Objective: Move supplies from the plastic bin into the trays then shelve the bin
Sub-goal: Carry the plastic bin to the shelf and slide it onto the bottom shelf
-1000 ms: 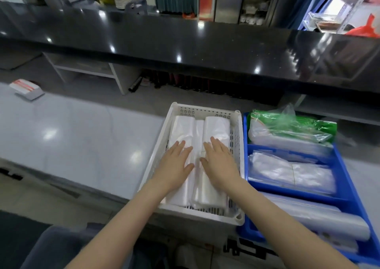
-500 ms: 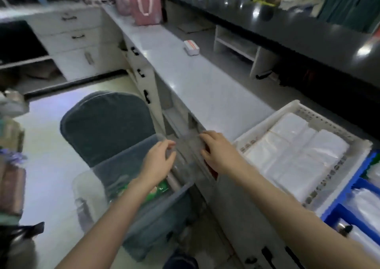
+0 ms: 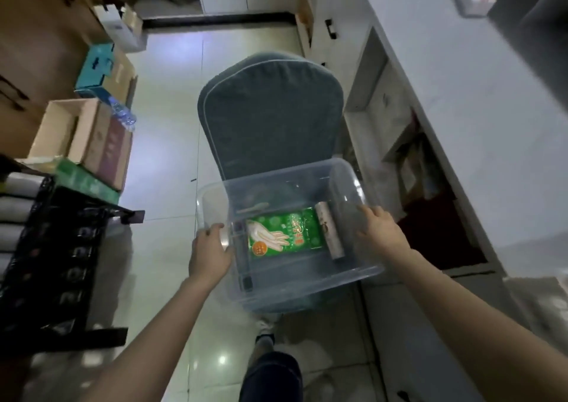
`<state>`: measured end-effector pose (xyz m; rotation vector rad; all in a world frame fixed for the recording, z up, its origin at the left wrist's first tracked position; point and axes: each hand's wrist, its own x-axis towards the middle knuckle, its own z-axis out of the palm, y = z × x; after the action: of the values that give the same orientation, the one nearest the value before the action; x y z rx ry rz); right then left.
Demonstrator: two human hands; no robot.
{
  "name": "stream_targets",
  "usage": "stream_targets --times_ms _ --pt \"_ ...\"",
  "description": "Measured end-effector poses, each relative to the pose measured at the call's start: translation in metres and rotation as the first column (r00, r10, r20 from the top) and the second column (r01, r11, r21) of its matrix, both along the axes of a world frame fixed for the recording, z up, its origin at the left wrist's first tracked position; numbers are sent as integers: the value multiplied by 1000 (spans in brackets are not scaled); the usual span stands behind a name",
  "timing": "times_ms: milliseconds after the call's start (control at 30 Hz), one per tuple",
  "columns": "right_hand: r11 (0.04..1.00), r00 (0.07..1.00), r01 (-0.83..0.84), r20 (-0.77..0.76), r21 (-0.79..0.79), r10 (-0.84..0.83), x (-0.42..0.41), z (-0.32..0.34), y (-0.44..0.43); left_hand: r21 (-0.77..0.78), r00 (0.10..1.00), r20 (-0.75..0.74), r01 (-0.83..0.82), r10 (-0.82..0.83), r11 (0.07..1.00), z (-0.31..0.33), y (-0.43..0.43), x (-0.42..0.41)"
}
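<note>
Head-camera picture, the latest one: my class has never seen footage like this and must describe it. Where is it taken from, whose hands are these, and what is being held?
There is no machine here. A person wears a wide-angle camera on the head, so you look forward and down along their own bare arms. The left hand and the right hand each hold one side of a clear plastic bin. The bin is over the seat of a grey-blue cushioned chair; whether it rests there or is lifted I cannot tell. Inside the bin lie a green packet printed with a glove and, beside it, a grey roll. A white counter runs along the right, and brown cardboard boxes stand at the left.
</note>
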<state>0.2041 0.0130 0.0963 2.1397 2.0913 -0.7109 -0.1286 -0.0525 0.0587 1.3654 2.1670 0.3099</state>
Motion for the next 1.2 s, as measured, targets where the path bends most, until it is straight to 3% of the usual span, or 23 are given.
stream_targets --times_ms 133,267,533,867,1100,1200 --pt "997 997 71 31 -35 -70 -7 -39 44 -72 994 -48 -101 97 992 -38 28 -28" --pt "991 990 119 77 -63 -114 -11 -69 82 -128 991 18 -130 133 983 -67 57 -48" --pt "969 967 232 125 -87 -220 -10 -100 99 -143 999 9 -29 31 989 -94 68 -68" --pt "967 975 190 147 -172 -165 7 -104 73 -35 998 63 -26 29 999 -94 58 -77" --pt "963 972 229 79 -142 -220 5 -101 19 -178 996 -77 -55 42 982 -86 37 -73" --pt "954 962 274 57 -124 -269 4 -92 -11 -170 994 -105 1 -20 986 -82 31 -78"
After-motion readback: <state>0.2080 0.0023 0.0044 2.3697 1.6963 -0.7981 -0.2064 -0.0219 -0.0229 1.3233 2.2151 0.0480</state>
